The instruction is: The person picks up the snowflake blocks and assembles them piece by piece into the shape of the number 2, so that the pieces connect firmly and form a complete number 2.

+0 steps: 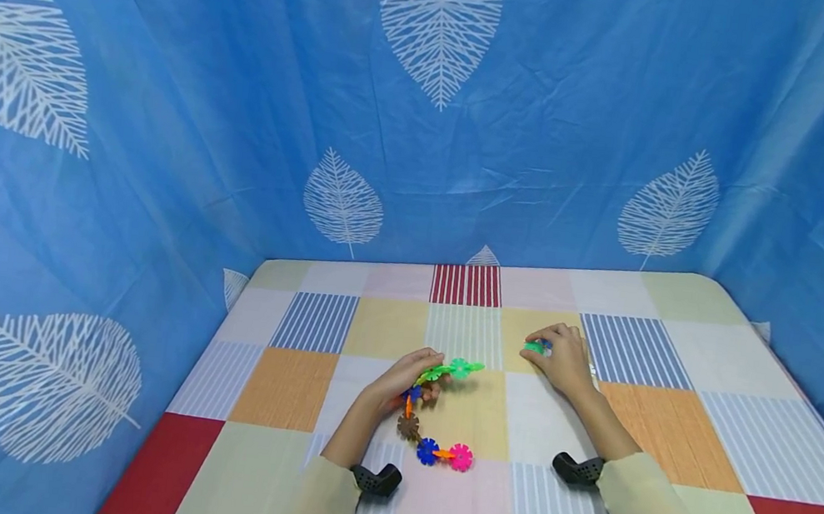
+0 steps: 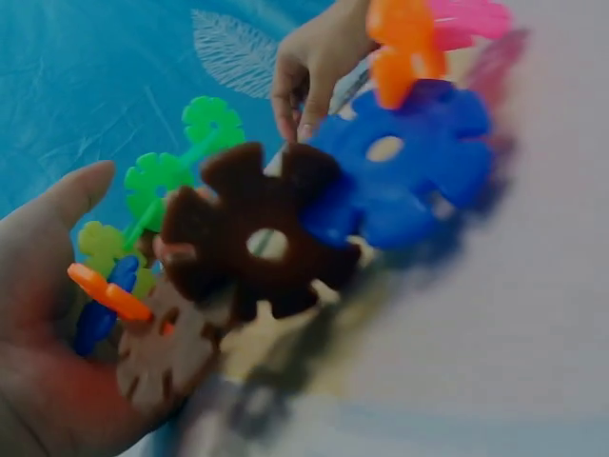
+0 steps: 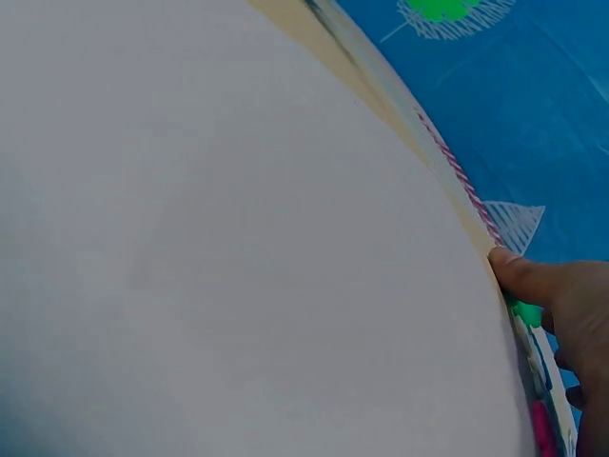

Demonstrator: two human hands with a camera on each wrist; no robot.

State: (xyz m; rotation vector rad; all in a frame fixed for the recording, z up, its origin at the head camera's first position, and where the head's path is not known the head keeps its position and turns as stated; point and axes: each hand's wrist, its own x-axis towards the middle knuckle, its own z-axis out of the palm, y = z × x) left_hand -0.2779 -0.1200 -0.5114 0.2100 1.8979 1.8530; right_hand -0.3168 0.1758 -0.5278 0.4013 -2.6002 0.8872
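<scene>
Flower-disc chain in your left hand, small green disc in your right

Your left hand [image 1: 403, 377] grips a curved chain of notched, flower-shaped plastic discs [image 1: 408, 426], held over the patchwork-patterned cloth [image 1: 446, 503]. From its upper end you see bright green discs [image 2: 157, 186], a yellow-green disc [image 2: 100, 243], blue and orange ones near your palm, two brown discs [image 2: 214, 224], a large blue disc [image 2: 428, 162], an orange disc [image 2: 409, 38] and, at the near end, a pink disc [image 1: 461, 457]. You cannot tell whether that end touches the cloth.

Well apart, your right hand [image 1: 563, 358] pinches a small green plastic disc [image 1: 535, 347], with something blue beside it. Behind your right wrist shows a small pale shape [image 1: 593, 372], too hidden to identify as a container.
</scene>
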